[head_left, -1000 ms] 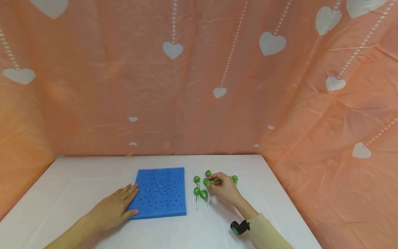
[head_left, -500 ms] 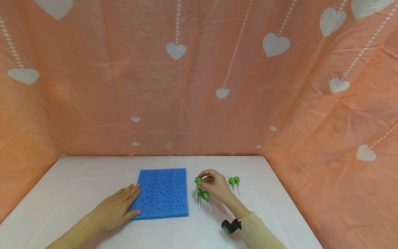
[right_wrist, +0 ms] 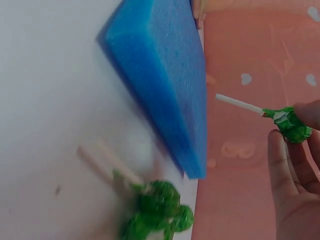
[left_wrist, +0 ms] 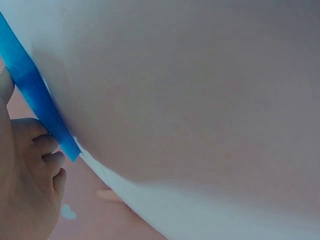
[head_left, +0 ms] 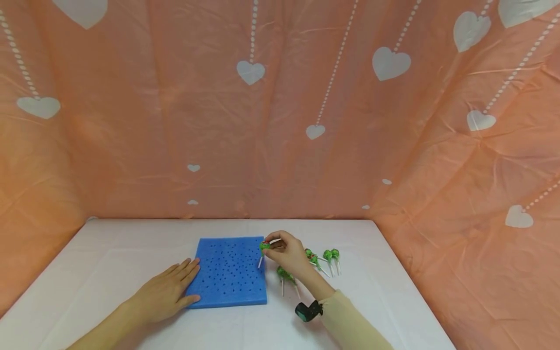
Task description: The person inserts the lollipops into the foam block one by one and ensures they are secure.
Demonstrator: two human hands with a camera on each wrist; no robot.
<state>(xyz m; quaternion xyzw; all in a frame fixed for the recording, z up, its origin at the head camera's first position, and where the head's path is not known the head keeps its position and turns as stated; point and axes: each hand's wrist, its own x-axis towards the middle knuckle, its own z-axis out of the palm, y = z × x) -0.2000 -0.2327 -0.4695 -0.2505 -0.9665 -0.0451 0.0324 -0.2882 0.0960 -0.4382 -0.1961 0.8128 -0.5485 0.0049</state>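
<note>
A flat blue foam block [head_left: 232, 272] dotted with small holes lies on the white table. My left hand [head_left: 164, 291] rests on its left edge, fingers straight. In the left wrist view that hand [left_wrist: 30, 175] touches the side of the foam [left_wrist: 42, 100]. Over the block's right edge, my right hand [head_left: 286, 255] pinches a green-wrapped lollipop [head_left: 264, 245] by its head, stick pointing down. The right wrist view shows the held lollipop [right_wrist: 290, 125] between thumb and fingers, its white stick apart from the foam [right_wrist: 160, 75].
Two lollipops [head_left: 284, 273] lie close to the block's right side, partly behind the right wrist. Several more lollipops [head_left: 331, 254] lie farther right. A black wrist camera [head_left: 308, 311] sits on the right wrist. An orange curtain with hearts [head_left: 218, 146] hangs behind the table.
My right hand has picked up a lollipop from the group and carried it left to the block's right edge. The left hand stays on the foam.
</note>
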